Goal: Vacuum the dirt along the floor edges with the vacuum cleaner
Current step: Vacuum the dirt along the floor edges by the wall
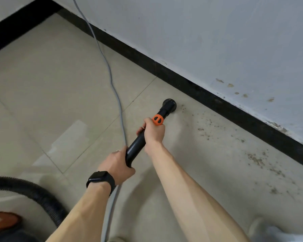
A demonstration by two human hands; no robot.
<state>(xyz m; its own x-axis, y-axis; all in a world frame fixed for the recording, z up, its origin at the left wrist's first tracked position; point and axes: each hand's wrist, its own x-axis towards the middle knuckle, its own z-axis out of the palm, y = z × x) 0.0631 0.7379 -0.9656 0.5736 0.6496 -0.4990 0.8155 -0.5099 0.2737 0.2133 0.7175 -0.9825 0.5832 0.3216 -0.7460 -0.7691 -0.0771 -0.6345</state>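
Black vacuum tube (136,147), orange-collared, slants down, its round nozzle (170,104) beside scattered brown dirt (255,158).

Left hand (116,165): sat nearer, fingers curled round the near end of the vacuum wand (136,148). Its wrist wore a black watch (101,179), and the bare forearm entered from lower left.

Right hand (154,132): gripped the same wand farther along, wrapped over it from the right. The bare forearm reached in from lower right.
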